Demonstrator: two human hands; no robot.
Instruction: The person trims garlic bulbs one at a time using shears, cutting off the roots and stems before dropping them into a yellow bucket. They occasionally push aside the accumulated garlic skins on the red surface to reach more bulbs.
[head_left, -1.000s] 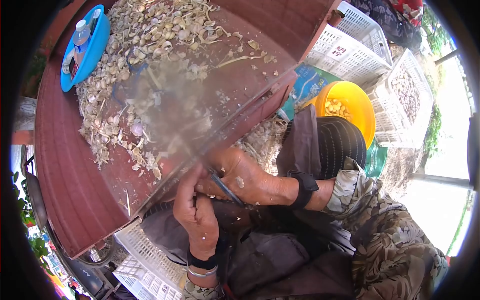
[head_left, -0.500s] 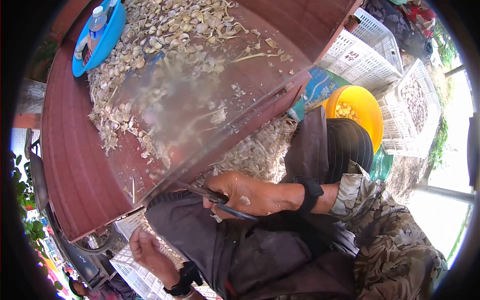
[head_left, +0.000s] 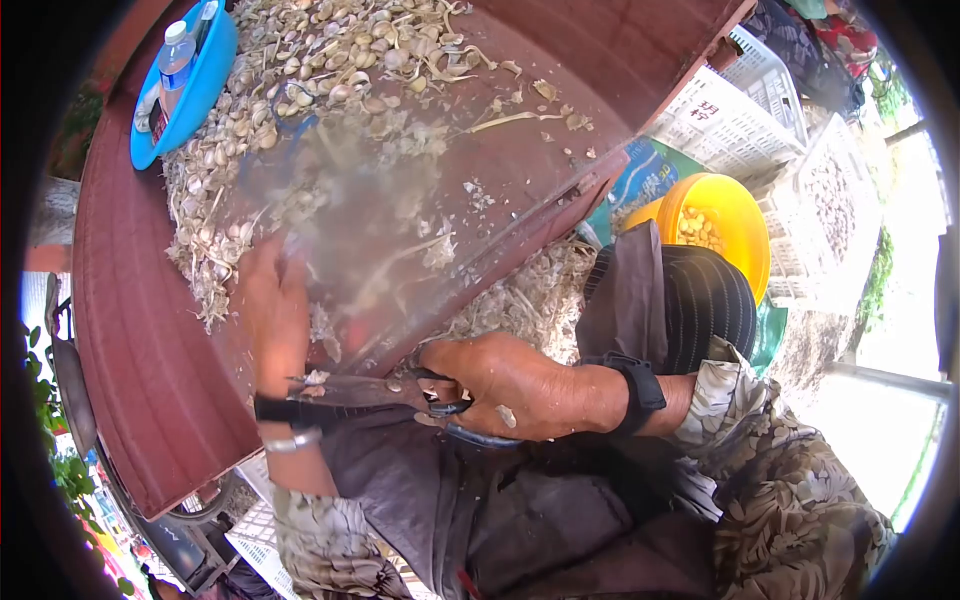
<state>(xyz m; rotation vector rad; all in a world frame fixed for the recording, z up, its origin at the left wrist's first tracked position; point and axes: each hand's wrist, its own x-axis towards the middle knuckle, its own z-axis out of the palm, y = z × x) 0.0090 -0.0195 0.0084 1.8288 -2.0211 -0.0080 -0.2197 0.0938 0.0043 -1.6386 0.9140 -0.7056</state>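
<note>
My left hand reaches over the near edge of the garlic heap, its fingers stretched toward the loose cloves and stalks. Nothing shows in it, though the fingertips are blurred. In my right hand, above my lap, is a pair of scissors with dark blades. The blades point left, and bits of garlic skin cling to them and to the back of the hand. A hazy patch in the view veils part of the heap.
On the red tabletop a blue basin holds a plastic bottle. Beside my knee is a yellow bucket with peeled cloves. White crates stand at the right. Garlic skins lie beneath the table edge.
My left hand has moved up from beside my lap to the garlic heap. My right hand has shifted slightly, still with the scissors, whose blades now show more clearly.
</note>
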